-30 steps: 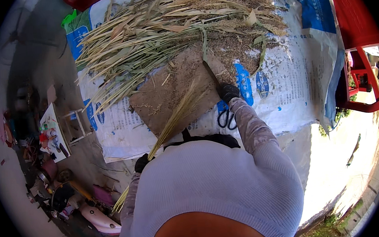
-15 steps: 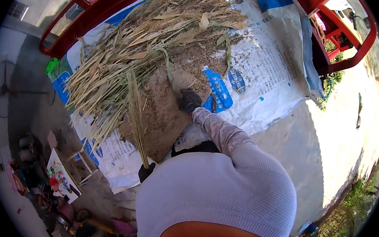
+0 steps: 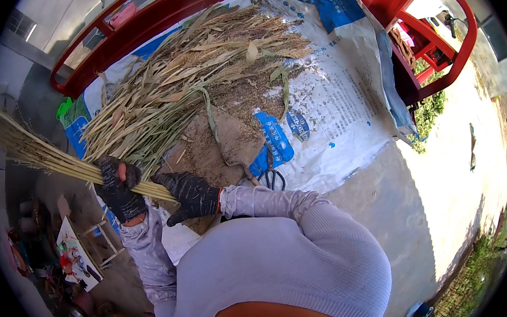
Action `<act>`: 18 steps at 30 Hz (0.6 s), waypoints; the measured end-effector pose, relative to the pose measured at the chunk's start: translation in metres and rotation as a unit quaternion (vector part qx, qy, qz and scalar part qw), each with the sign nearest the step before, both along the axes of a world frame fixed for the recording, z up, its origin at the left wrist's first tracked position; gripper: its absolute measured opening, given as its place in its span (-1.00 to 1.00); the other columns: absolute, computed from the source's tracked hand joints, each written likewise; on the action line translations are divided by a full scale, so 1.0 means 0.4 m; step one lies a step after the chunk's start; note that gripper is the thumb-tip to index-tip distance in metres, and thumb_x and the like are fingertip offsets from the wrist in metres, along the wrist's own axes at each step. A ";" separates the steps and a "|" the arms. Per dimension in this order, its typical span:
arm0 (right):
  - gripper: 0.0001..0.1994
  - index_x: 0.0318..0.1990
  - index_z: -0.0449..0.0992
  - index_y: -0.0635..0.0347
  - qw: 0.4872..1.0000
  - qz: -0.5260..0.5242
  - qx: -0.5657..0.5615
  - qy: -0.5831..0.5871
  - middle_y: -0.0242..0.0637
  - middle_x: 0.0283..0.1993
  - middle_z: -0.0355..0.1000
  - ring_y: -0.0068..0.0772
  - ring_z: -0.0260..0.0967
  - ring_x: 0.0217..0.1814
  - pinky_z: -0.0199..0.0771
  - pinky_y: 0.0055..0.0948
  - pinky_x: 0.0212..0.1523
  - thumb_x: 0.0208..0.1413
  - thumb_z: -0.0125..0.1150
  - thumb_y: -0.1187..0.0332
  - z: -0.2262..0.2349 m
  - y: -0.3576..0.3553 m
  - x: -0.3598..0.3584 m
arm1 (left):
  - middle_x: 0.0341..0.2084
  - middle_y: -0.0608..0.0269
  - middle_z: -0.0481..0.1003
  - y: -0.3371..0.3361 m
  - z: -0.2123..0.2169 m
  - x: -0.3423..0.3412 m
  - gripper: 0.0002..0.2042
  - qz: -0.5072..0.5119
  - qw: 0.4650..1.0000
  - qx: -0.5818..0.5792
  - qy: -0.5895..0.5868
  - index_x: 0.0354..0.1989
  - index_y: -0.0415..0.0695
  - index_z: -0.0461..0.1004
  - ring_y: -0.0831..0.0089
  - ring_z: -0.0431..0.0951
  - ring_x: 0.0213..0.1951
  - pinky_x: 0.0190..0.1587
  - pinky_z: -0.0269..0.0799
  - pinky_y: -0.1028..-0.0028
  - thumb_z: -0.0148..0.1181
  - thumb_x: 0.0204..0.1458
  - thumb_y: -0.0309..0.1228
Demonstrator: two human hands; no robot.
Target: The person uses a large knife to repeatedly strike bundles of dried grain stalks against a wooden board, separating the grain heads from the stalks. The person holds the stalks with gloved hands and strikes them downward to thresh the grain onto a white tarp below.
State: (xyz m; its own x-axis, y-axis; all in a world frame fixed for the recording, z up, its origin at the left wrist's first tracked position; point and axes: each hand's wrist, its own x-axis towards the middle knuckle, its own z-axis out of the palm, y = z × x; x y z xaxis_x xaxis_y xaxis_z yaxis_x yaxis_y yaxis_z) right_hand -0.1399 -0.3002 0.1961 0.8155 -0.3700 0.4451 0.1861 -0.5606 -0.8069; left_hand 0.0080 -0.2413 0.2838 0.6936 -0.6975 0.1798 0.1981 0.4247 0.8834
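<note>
My left hand (image 3: 121,190), in a dark work glove, is closed round a thin bundle of dry stalks (image 3: 63,164). The bundle slants up to the left, its bushy seed heads at the far end. My right hand (image 3: 189,193), also gloved, closes on the bundle's cut ends. Just beyond my hands lies a brown board (image 3: 236,133) strewn with loose seed and chaff. A black-looped handle, like that of scissors (image 3: 273,179), rests at its near right edge. A large heap of similar dry stalks and leaves (image 3: 159,94) spreads behind and left of the board.
White and blue woven sacking (image 3: 344,103) lies under the heap. A red metal frame (image 3: 153,24) runs along the back, with more red metalwork (image 3: 432,79) at the right. A small white table (image 3: 76,256) and assorted clutter stand at the lower left.
My left hand has risen from the near edge with the bundle, which has swung from upright to pointing far left. My right hand has left the board and come to the bundle's cut ends.
</note>
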 end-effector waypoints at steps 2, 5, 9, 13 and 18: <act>-0.25 0.13 0.22 0.23 0.993 -0.084 0.072 -0.033 0.05 -0.12 0.38 -0.02 0.38 -0.12 0.39 -0.19 -0.14 -0.19 0.28 -0.02 0.038 -0.022 0.006 | -0.70 0.38 0.22 -0.088 0.080 -0.029 -0.80 -0.095 0.993 -0.057 0.026 -0.38 -0.12 0.31 0.55 0.16 -0.73 -0.61 0.11 0.49 0.04 0.12 -0.25; -0.47 -0.04 0.35 0.18 0.986 -0.131 0.002 0.103 -0.07 -0.33 0.44 -0.03 0.43 -0.32 0.42 -0.17 -0.35 -0.11 0.21 0.03 0.060 -0.129 -0.035 | -0.62 0.36 0.25 -0.168 0.091 -0.068 -0.80 -0.155 0.980 -0.108 0.066 -0.33 -0.13 0.32 0.57 0.20 -0.64 -0.51 0.15 0.52 0.02 0.13 -0.24; -0.65 -0.16 0.43 0.05 0.951 -0.257 -0.040 0.167 -0.15 -0.47 0.43 -0.10 0.42 -0.44 0.39 -0.21 -0.45 -0.04 0.18 0.08 -0.089 -0.270 -0.216 | -0.45 0.32 0.37 -0.245 -0.017 -0.191 -0.71 -0.111 0.986 0.115 0.038 -0.13 -0.20 0.35 0.58 0.38 -0.40 -0.32 0.35 0.53 0.08 0.09 -0.25; -0.63 -0.11 0.43 0.05 0.863 -0.409 -0.069 0.289 -0.18 -0.44 0.46 -0.11 0.44 -0.42 0.41 -0.17 -0.43 -0.01 0.11 0.06 -0.228 -0.435 -0.469 | -0.45 0.36 0.43 -0.092 -0.327 -0.165 -0.80 -0.155 0.931 0.330 -0.021 -0.19 -0.19 0.42 0.57 0.42 -0.43 -0.37 0.38 0.59 0.13 0.03 -0.39; -0.61 -0.15 0.42 0.01 0.724 -0.555 -0.088 0.400 -0.20 -0.33 0.47 -0.09 0.44 -0.30 0.42 -0.14 -0.31 -0.03 0.11 -0.02 -0.388 -0.658 -0.771 | -0.51 0.15 0.49 0.244 -0.609 -0.109 -0.85 -0.194 0.639 0.439 -0.600 -0.35 -0.08 0.48 0.39 0.49 -0.50 -0.49 0.39 0.33 0.16 -0.08 -0.33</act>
